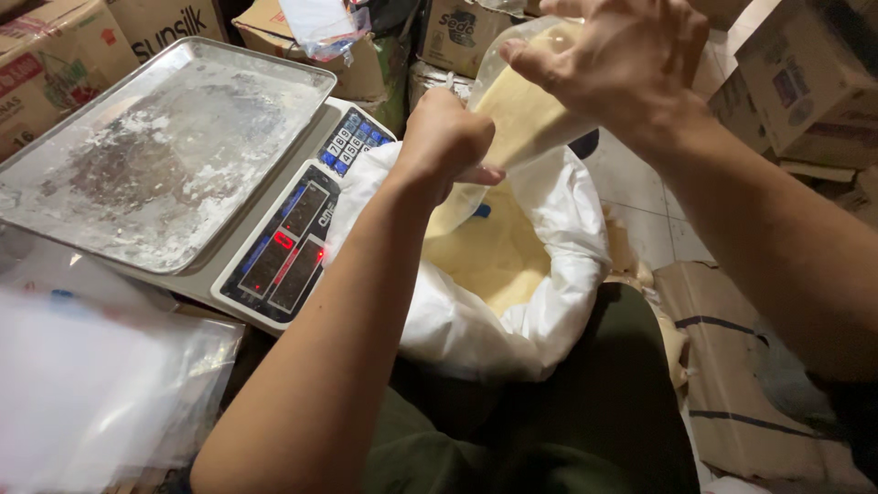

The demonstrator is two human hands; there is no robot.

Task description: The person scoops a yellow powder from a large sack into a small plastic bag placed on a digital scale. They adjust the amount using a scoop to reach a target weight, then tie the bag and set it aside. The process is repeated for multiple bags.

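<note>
While the clear plastic bag (521, 110) of pale yellow powder hangs tilted above the open white sack (512, 274), I hold it at two places: my left hand (445, 142) is clenched around its lower part, and my right hand (622, 69) grips the upper end, fingers curled over the film. The bag sits in the air, directly over the sack's mouth, where more of the same yellow powder (489, 256) lies. I judge the main risk to be a spill. The film looks thin and slippery, and if my left grip slackens the weight could swing the bag sideways past the folded rim and dump powder onto my dark green trousers (549, 430) or the floor tiles (645, 215). I cannot tell whether the bag's mouth is closed, so any tilt may let powder run out. The sack itself is soft and stands between my knees; a nudge could slump its rim. Just to the left stands the electronic scale (283, 247) with its dusty metal tray (165, 155); powder drifting onto the keypad could foul the buttons. Loose empty bags (91, 384) lie near my left elbow and could slide away. Cardboard boxes (805, 82) crowd around.
</note>
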